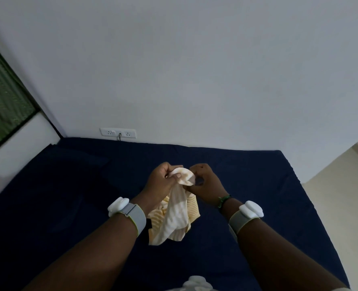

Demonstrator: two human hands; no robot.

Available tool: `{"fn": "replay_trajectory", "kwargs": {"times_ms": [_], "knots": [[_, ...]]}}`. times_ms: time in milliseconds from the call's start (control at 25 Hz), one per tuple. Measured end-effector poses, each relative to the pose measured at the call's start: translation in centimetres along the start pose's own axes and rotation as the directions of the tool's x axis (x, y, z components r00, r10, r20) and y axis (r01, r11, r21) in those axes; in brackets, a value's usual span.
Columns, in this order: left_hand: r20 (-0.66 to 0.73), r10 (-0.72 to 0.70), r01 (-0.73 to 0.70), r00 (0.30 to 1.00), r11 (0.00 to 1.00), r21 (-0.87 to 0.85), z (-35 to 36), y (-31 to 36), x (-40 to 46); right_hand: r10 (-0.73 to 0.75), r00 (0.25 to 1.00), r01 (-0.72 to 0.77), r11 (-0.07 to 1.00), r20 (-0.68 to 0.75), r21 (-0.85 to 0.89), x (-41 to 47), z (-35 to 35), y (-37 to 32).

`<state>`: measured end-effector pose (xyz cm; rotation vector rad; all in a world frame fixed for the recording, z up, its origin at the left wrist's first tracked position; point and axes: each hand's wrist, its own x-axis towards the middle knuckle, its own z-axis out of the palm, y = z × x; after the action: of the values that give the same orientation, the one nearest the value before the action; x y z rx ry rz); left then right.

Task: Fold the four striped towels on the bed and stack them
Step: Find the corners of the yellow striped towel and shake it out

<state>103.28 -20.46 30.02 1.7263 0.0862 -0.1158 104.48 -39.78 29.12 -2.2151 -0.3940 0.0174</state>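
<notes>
A yellow-and-white striped towel (177, 215) hangs bunched in the air above the dark blue bed (69, 196). My left hand (161, 181) grips its upper edge with curled fingers and thumb. Close beside it, my right hand (205, 183) pinches the same upper edge. The towel's lower part droops toward the sheet between my forearms. A bit of pale cloth (197, 283) shows at the bottom edge of the view; I cannot tell what it is. No other striped towel is in view.
The bed fills the lower half of the view and ends at a white wall with a socket strip (117, 132). A green-screened window (4, 97) is at the left. Pale floor (345, 196) lies past the bed's right edge.
</notes>
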Motion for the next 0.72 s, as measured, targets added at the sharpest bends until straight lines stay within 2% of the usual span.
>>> {"fn": "replay_trajectory", "kwargs": {"times_ms": [120, 240, 360, 480, 560, 640, 720], "knots": [[-0.046, 0.039, -0.033, 0.998, 0.991, 0.131, 1.6, 1.0, -0.9, 0.018, 0.999, -0.022, 0.992, 0.032, 0.125, 0.4, -2.0, 1.2], [-0.044, 0.031, -0.027, 0.999, 0.996, 0.087, 2.5, 0.7, -1.9, -0.020, 0.996, 0.008, 0.989, 0.084, 0.146, 0.4, -2.8, 1.8], [-0.014, 0.024, -0.022, 1.000, 0.987, 0.157, 3.9, 0.1, -3.2, -0.056, 0.987, 0.029, 0.984, 0.149, 0.177, -0.5, -2.9, 2.4], [0.030, -0.027, 0.017, 0.999, 0.953, 0.303, 4.6, -0.5, -4.0, -0.073, 0.969, 0.062, 0.997, 0.234, 0.053, -1.3, -2.8, 3.4], [0.120, -0.075, 0.019, 0.990, 0.909, 0.417, 4.5, -0.9, -4.1, -0.047, 0.955, 0.076, 0.993, 0.294, -0.089, -1.8, -2.8, 4.3], [0.205, -0.154, 0.021, 0.966, 0.844, 0.536, 4.2, -1.1, -4.1, 0.000, 0.974, 0.038, 0.986, 0.225, -0.163, -1.9, -3.2, 5.1], [0.238, -0.182, 0.003, 0.954, 0.800, 0.601, 3.9, -1.4, -4.2, 0.002, 0.998, 0.006, 0.990, 0.058, -0.142, -1.7, -3.9, 5.6]]}}
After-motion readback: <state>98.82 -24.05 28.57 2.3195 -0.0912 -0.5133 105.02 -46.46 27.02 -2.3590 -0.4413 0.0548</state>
